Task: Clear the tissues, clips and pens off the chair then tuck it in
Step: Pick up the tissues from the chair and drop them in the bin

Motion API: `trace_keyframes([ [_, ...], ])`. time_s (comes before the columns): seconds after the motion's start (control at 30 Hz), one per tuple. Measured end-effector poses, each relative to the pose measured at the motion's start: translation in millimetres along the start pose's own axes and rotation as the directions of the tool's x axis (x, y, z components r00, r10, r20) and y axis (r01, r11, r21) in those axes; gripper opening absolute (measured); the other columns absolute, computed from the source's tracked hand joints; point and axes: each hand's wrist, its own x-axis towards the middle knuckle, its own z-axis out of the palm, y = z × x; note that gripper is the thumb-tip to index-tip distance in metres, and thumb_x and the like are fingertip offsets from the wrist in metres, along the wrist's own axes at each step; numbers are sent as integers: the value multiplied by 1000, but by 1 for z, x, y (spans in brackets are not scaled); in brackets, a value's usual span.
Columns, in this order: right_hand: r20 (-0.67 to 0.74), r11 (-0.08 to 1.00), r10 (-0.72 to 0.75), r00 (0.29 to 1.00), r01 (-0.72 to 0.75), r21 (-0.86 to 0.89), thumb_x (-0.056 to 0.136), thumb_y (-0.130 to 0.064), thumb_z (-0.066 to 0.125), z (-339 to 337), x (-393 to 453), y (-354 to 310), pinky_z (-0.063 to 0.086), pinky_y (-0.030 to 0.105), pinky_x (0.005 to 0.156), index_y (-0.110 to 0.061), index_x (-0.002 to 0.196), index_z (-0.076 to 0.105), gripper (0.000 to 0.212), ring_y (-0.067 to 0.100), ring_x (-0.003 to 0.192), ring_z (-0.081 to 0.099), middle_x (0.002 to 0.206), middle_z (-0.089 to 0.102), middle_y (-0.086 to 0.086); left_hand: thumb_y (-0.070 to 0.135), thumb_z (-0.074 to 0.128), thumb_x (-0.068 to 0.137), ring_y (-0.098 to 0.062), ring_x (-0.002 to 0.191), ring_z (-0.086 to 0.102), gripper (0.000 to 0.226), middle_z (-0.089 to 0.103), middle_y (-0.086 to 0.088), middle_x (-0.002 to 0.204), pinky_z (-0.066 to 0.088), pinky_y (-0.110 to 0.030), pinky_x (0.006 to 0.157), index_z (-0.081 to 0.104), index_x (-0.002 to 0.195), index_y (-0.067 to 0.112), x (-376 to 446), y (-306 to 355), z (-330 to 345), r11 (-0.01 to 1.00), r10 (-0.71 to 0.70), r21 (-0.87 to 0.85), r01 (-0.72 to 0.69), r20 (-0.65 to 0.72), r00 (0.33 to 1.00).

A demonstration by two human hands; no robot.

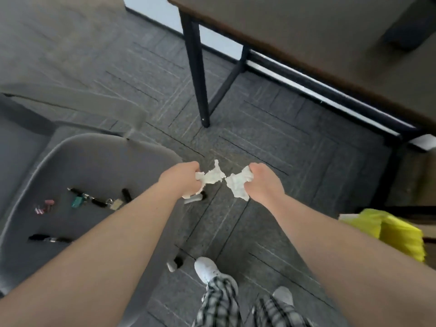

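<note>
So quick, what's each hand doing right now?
Left hand: closed, holding a crumpled tissue.
Right hand: closed, holding another crumpled tissue.

— What are the hands holding?
— The left hand [182, 179] and the right hand [262, 182] each grip a crumpled tissue: the left tissue [211, 177], the right tissue [239, 185], nearly touching over the carpet [271, 142].
— And the chair [99, 159]?
— Pens [92, 199] and clips [44, 206] lie toward the seat's left edge; a table [306, 31] stands beyond.
</note>
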Motion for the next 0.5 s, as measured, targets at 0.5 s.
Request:
trace_keyframes([
  [0.5,-172,887,399,901,-332,321,81,-6,52,-73,-142,360,43,37,66,-11,98,44,20,30,82,54,96,57,10,22,46,90,-16,59,56,12,56,3,78,41,-26,54,48,102,19,-27,351,154,930,260,230,-288,147,954],
])
